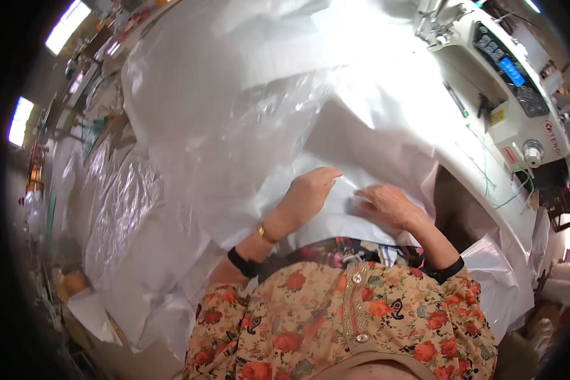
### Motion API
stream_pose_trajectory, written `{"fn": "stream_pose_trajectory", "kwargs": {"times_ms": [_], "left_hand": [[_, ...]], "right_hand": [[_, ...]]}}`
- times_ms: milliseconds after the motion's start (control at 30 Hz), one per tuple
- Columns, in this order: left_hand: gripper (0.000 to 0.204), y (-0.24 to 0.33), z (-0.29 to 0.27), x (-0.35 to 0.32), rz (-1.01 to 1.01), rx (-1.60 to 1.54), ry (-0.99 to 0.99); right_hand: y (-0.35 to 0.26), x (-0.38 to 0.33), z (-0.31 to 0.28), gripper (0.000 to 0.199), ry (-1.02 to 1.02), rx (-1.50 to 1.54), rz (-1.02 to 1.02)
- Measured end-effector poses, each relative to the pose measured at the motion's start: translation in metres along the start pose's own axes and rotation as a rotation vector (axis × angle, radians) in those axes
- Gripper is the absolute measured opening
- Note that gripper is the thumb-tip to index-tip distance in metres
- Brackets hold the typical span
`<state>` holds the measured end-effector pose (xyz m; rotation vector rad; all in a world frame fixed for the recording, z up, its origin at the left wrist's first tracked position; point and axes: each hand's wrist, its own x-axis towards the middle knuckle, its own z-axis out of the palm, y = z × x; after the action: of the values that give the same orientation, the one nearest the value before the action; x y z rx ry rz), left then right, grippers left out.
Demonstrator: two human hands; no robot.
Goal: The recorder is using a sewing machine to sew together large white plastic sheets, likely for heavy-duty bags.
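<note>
A large, glossy, silvery-white plastic sheet (pixel 215 114) spreads over the work surface and hangs down to my waist. Near its close edge, my left hand (pixel 307 197) has its fingers pressed together, and their tips seem to pinch a fold of the sheet. Just to the right, my right hand (pixel 389 206) hovers over or touches the same sheet. Its fingers are bent and partly smeared by motion, so I cannot tell whether they grip anything. The two hands are a short gap apart.
A white sewing machine (pixel 513 88) with a lit blue display stands at the far right. Green thread (pixel 519 190) trails on the white table edge (pixel 487 190) below it. Crumpled clear plastic (pixel 123 202) heaps up on the left. A dark opening (pixel 453 212) lies beside my right wrist.
</note>
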<state>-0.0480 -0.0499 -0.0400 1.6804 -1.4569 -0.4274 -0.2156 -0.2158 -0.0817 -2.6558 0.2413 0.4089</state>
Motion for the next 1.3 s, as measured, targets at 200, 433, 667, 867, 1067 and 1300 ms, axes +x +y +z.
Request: {"fn": "stream_pose_trajectory", "kwargs": {"times_ms": [200,433,667,867,1067,1300], "left_hand": [[0.05,0.008,-0.02,0.03,0.296,0.663,0.351],[0.015,-0.05,-0.108,0.036,-0.011,1.122,0.49],[0.015,-0.004,-0.208,0.063,-0.062,0.947,0.661],[0.02,0.055,-0.191,0.064,0.207,1.02,0.495],[0.037,0.026,-0.048,0.048,0.375,0.814,0.232],[0.019,-0.059,-0.087,0.014,0.041,1.016,0.172]], "right_hand": [[-0.002,0.035,-0.074,0.043,0.861,0.981,-0.036],[0.012,0.065,-0.131,0.074,0.887,1.756,0.077],[0.021,0.105,-0.15,0.022,0.873,2.055,0.155],[-0.04,0.067,-0.08,0.018,0.597,1.955,-0.278],[-0.024,0.076,-0.097,0.045,1.153,1.739,0.022],[-0.001,0.072,-0.105,0.043,0.957,1.837,0.152]]}}
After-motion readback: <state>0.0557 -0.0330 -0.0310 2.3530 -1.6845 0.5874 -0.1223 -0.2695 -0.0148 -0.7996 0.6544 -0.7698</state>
